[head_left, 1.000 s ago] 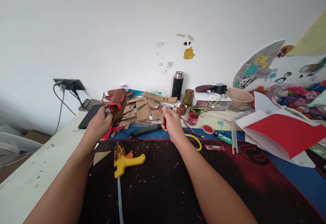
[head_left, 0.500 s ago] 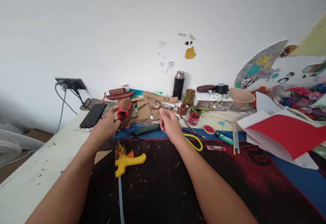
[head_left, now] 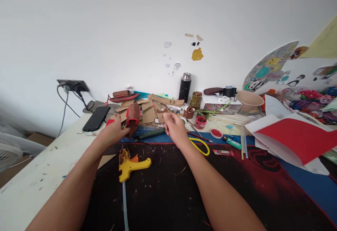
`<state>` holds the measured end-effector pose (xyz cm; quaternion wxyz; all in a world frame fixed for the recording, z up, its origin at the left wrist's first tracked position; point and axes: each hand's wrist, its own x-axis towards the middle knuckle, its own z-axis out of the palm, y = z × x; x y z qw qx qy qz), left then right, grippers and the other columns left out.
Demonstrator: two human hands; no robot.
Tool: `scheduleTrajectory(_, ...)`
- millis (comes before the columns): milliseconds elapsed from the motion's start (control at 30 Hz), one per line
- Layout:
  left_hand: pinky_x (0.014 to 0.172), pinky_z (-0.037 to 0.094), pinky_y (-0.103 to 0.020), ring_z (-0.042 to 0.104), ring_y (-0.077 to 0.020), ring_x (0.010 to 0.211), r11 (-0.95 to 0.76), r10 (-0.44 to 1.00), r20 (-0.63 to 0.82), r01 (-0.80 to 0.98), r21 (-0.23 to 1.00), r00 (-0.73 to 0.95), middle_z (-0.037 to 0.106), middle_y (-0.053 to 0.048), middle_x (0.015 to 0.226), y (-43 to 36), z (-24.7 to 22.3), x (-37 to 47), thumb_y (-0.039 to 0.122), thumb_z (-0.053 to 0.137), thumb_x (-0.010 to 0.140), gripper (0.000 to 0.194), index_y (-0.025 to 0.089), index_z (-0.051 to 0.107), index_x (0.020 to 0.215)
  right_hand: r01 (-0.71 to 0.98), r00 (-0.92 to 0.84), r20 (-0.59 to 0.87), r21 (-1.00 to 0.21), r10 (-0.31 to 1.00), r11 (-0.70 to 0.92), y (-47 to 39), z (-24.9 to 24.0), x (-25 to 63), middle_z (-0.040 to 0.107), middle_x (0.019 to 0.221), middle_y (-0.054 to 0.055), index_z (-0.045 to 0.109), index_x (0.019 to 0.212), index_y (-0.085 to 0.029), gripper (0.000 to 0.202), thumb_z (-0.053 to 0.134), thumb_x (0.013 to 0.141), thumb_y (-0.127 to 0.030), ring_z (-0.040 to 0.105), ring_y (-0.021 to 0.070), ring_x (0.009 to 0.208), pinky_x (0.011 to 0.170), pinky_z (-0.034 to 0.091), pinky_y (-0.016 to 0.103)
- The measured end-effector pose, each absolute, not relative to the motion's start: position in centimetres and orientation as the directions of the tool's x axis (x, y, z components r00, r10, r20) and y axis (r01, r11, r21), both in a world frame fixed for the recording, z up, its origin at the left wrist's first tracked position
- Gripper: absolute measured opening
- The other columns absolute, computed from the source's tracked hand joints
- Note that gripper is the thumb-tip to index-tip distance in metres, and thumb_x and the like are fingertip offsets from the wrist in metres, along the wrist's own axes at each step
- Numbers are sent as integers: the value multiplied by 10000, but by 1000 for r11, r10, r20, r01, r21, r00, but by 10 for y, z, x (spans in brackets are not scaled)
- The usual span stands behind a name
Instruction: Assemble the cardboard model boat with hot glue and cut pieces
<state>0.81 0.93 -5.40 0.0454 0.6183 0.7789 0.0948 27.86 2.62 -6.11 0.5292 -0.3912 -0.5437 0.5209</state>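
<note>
A small brown model boat (head_left: 133,114) with a rounded cover and red trim sits among cardboard scraps (head_left: 149,114). My left hand (head_left: 116,131) is at its left side, fingers curled against it; the fingertips are partly hidden. To the right, my right hand (head_left: 174,127) is closed in a pinch, palm side inward, over the scraps; whatever it pinches is too small to make out. Below the hands, a yellow glue gun (head_left: 133,166) lies on the dark mat (head_left: 163,196) with its glue stick toward me.
A phone (head_left: 96,119) lies at the left. Behind stand a black flask (head_left: 185,88) and a brown jar (head_left: 196,100). Red paint (head_left: 216,133), a yellow loop (head_left: 204,146), a pink lighter (head_left: 222,153) and red paper (head_left: 297,138) are at the right.
The model boat has turned and shifted slightly right, with my left hand following it. A red piece now shows left of that hand. My right hand has barely moved.
</note>
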Motion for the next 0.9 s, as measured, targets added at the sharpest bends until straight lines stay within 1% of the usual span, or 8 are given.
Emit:
scheduleTrajectory(233, 773, 555, -409, 781, -424, 1050, 197, 980, -18, 949, 246, -199, 817, -196, 1172, 4, -44, 2, 715, 580, 831, 932, 126, 477, 1546, -164, -94, 151, -977, 984, 134, 30, -62, 281, 497, 550, -87, 585, 888, -215, 583, 682, 878, -790, 423, 97, 403, 396, 300, 217)
scheduleTrajectory(300, 754, 542, -415, 780, -421, 1036, 218, 972, 20, 937, 272, -233, 833, -158, 1094, 3, -35, 1, 759, 480, 885, 933, 152, 443, 1593, -152, -91, 160, -978, 983, 146, 30, -64, 280, 494, 543, -87, 580, 877, -219, 564, 667, 895, -775, 423, 101, 405, 400, 296, 220)
scheduleTrajectory(367, 752, 531, -407, 770, -411, 1059, 207, 965, 102, 939, 274, -242, 835, -142, 1079, 6, -22, 4, 739, 438, 922, 865, 173, 496, 1573, -116, -86, 177, -979, 980, 167, 30, -65, 279, 497, 542, -84, 589, 873, -218, 541, 646, 919, -754, 431, 108, 417, 418, 313, 224)
scheduleTrajectory(467, 751, 534, -401, 775, -378, 942, 90, 982, 143, 974, 206, -121, 837, -115, 1036, 23, 3, 17, 672, 487, 915, 690, 225, 680, 1404, -53, -61, 200, -979, 978, 197, 30, -66, 278, 516, 557, -71, 619, 876, -213, 514, 626, 946, -722, 461, 125, 458, 470, 358, 235)
scheduleTrajectory(533, 807, 548, -377, 771, -352, 1014, -36, 986, 166, 984, 175, 7, 835, -100, 1116, 45, 20, 34, 654, 510, 919, 656, 249, 701, 1399, -16, -40, 210, -978, 977, 210, 29, -65, 277, 544, 577, -55, 640, 878, -209, 496, 612, 966, -696, 505, 143, 504, 513, 387, 245)
scheduleTrajectory(633, 841, 558, -348, 767, -329, 1058, -151, 988, 48, 982, 113, 146, 828, -120, 1185, 88, 36, 68, 614, 537, 940, 603, 190, 747, 1313, 99, -17, 234, -967, 972, 234, 24, -64, 274, 631, 648, -23, 690, 909, -202, 433, 576, 1022, -603, 590, 169, 611, 588, 418, 256)
scheduleTrajectory(767, 891, 565, -299, 766, -288, 1088, -205, 978, -29, 974, 91, 209, 828, -82, 1190, 145, 33, 121, 502, 679, 927, 448, 212, 766, 1258, 376, -145, 280, -872, 949, 315, 11, -60, 268, 766, 809, 20, 744, 936, -204, 287, 608, 1057, -426, 689, 187, 759, 676, 424, 271)
scheduleTrajectory(900, 987, 597, -441, 718, -288, 1155, -190, 978, -82, 980, 52, 194, 731, -122, 1331, 189, 11, 163, 417, 734, 986, 420, 193, 690, 1339, 579, -329, 287, -691, 900, 432, -2, -51, 265, 835, 1016, 78, 756, 1102, -207, 264, 612, 1077, -427, 774, 244, 935, 751, 466, 307)
